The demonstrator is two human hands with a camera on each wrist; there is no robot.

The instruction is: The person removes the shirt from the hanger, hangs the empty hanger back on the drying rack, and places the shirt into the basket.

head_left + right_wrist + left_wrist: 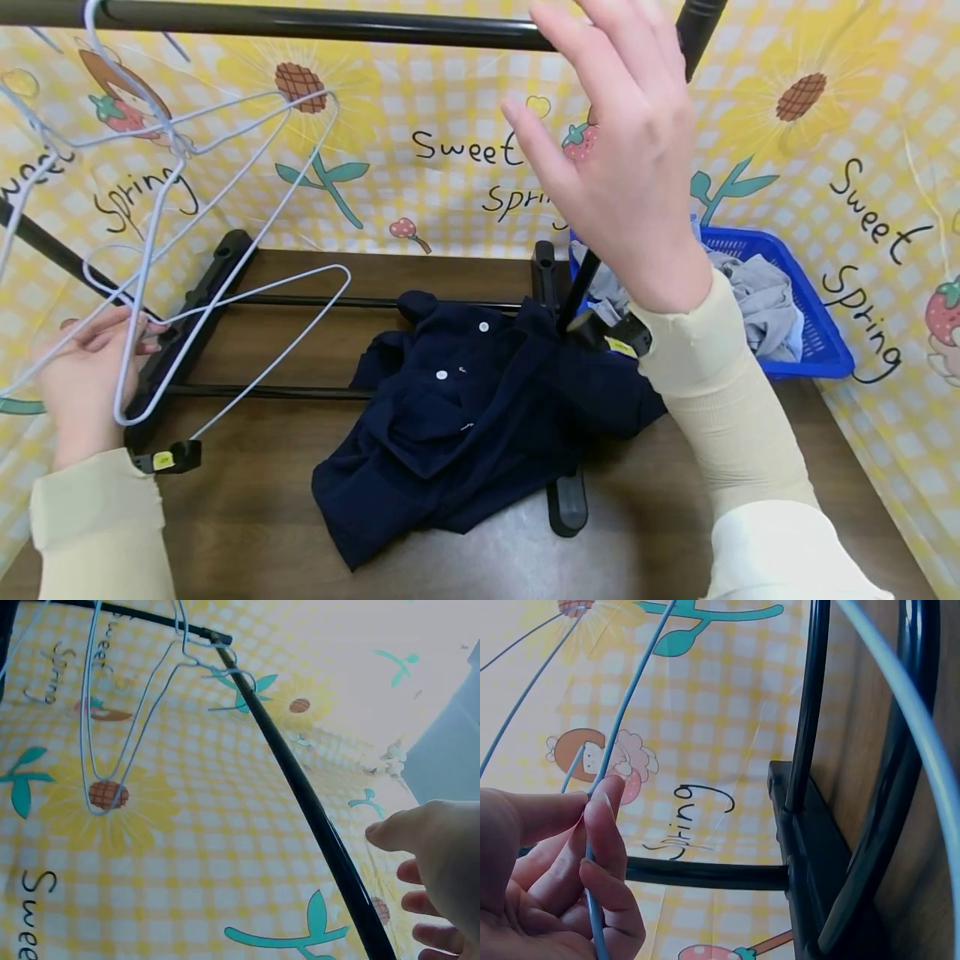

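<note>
My left hand (pixel 97 367) pinches a light-blue wire hanger (pixel 632 694) between thumb and fingers, low at the left of a black garment rack. In the head view, the held hanger (pixel 300 331) points its free corner toward the middle. My right hand (pixel 630 158) is raised, fingers spread and holding nothing, beside the right end of the rack's top rail (pixel 337 23). Below, a dark navy garment (pixel 487 400) with white buttons lies crumpled over the rack's base bars.
More wire hangers (pixel 153 225) hang from the rail at upper left, overlapping the left hand in the head view. A blue basket (pixel 832 354) with grey and pale clothes (pixel 757 300) stands at right. Patterned yellow cloth (pixel 465 200) encloses the back and sides.
</note>
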